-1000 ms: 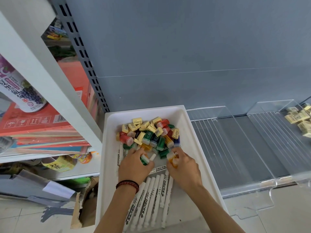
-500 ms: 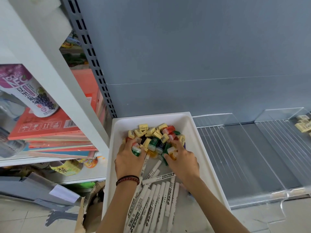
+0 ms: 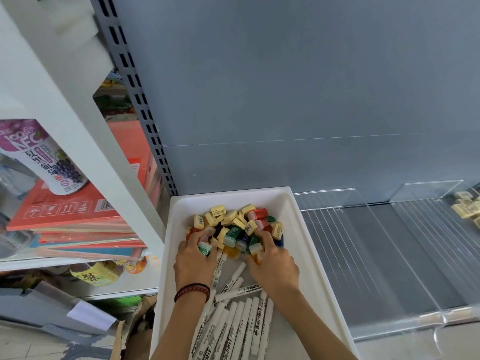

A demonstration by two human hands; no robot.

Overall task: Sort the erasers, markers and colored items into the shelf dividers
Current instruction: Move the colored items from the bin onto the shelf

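Observation:
A white tray [image 3: 306, 237] stands on the shelf and holds a heap of small yellow erasers [image 3: 217, 211] mixed with red, green, blue and orange colored items [image 3: 232, 234] at its far end. Several white markers [image 3: 235, 323] lie at its near end. My left hand [image 3: 194, 263] curls into the left side of the heap, its fingers round a green and white item [image 3: 205, 248]. On the right side of the heap my right hand [image 3: 272, 266] grips colored pieces, an orange one [image 3: 257, 258] showing under its fingers.
Clear acrylic shelf dividers [image 3: 368, 203] split the grey shelf [image 3: 376, 255] to the right of the tray. A few yellow erasers [image 3: 466, 209] lie in the far right section. A white shelf upright [image 3: 85, 141], stacked red boxes [image 3: 70, 211] and a juice bottle [image 3: 49, 162] stand at left.
Both hands have pushed farther into the heap, from its near edge to its sides, and closed on colored pieces. The camera has tilted, so the tray sits lower in view.

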